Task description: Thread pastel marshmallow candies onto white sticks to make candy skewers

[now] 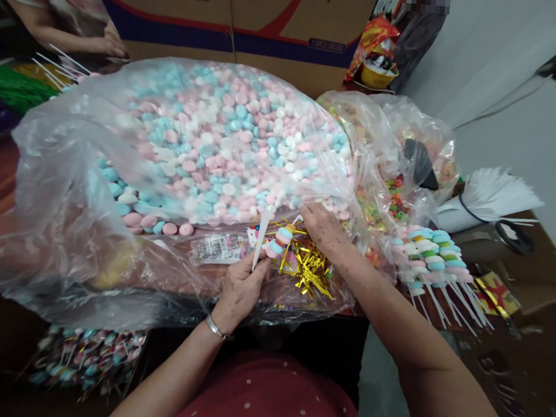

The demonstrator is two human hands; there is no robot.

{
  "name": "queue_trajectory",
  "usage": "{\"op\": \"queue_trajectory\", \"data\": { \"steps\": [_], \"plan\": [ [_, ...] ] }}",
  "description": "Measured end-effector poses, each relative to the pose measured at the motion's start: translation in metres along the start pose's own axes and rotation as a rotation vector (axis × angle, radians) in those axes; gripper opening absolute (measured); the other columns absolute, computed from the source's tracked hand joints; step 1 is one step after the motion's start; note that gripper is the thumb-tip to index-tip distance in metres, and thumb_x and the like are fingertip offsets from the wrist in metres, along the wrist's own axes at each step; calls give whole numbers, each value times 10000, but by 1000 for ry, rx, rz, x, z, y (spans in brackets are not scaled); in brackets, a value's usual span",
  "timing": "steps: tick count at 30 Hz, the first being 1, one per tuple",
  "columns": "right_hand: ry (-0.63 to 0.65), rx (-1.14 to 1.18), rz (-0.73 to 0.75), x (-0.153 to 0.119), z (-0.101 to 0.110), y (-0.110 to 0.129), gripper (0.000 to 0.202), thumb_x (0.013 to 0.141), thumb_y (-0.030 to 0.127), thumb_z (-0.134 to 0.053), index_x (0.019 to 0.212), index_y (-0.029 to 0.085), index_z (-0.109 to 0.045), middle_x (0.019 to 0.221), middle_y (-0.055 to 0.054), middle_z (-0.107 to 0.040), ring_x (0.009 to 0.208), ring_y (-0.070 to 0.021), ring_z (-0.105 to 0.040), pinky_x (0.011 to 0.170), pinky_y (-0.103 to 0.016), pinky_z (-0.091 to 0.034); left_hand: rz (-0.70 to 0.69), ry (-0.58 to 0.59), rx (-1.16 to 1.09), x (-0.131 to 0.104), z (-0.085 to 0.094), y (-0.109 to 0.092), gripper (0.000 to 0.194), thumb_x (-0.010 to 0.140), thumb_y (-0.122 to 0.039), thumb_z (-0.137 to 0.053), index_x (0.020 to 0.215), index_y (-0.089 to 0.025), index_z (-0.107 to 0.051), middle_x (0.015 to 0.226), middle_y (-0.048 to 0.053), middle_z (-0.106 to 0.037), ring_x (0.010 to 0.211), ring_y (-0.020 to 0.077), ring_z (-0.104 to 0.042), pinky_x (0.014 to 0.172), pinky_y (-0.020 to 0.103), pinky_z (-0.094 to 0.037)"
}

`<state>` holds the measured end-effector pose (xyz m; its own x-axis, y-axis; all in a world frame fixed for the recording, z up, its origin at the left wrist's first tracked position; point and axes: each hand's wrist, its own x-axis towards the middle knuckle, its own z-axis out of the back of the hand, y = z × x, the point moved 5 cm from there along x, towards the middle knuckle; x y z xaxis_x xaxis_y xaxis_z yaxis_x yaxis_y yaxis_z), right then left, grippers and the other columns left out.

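My left hand [242, 286] is closed, with a candy skewer [281, 240] of pink, blue and orange pieces rising from it. A narrow white strip [262, 233] also stands up from its fingers. Just right of the skewer, my right hand [322, 228] has its fingers bent together by a small white tip; what they pinch is hidden. Below it lies a bunch of gold tinsel ties [312, 270]. Printed labels [220, 249] lie beside the hands. Behind them spreads a large clear bag of pink, blue and white candies [225, 145].
Finished candy skewers [434, 258] are stacked at right, near a bundle of white sticks [491, 195]. Bags of colourful ring candies [381, 198] stand behind. A big cardboard box [294, 22] closes off the back; a person's arm [69, 38] is at upper left. More wrapped candies [90, 354] sit below.
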<state>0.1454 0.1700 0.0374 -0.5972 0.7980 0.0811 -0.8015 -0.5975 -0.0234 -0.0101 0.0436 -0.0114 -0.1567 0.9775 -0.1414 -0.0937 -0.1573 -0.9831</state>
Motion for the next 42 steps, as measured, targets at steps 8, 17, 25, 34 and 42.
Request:
{"op": "queue_trajectory", "data": {
  "steps": [8, 17, 25, 34, 42],
  "plan": [
    [-21, 174, -124, -4, -3, -4, 302, 868, 26, -410, 1054, 163, -605, 1091, -134, -653, 1032, -237, -571, 903, -353, -447, -10, 8, 18, -1, 0, -1, 338, 875, -446, -552, 1008, -189, -727, 595, -39, -523, 516, 110, -422, 523, 221, -351],
    [-217, 982, -494, -1, 3, -33, 144, 794, 274, -579, 894, 172, -600, 815, -43, -689, 668, -158, -619, 620, -300, -510, -55, 47, 61, -1, -4, -11, 321, 891, -436, -531, 894, -171, -712, 590, -40, -488, 547, 108, -422, 537, 223, -326],
    [-257, 1643, -565, -13, 6, -18, 256, 559, 297, -781, 727, 180, -628, 732, -2, -668, 630, -120, -610, 557, -252, -507, -63, 45, 97, 1, -6, -15, 308, 890, -427, -531, 773, -173, -661, 573, -39, -478, 545, 111, -420, 534, 223, -313],
    [-309, 1539, -542, -13, 1, -15, 263, 591, 345, -754, 751, 185, -622, 679, 25, -639, 583, -102, -576, 534, -233, -468, -69, 39, 79, 1, -6, -12, 307, 890, -429, -523, 842, -174, -688, 584, -41, -479, 550, 111, -422, 534, 220, -319],
    [-296, 1413, -330, -15, 9, -8, 197, 689, 354, -723, 803, 197, -687, 743, 17, -684, 678, -116, -610, 634, -253, -500, -71, 28, 84, -1, -4, -17, 314, 879, -426, -517, 866, -174, -704, 583, -37, -474, 544, 116, -418, 541, 226, -336]
  ]
}}
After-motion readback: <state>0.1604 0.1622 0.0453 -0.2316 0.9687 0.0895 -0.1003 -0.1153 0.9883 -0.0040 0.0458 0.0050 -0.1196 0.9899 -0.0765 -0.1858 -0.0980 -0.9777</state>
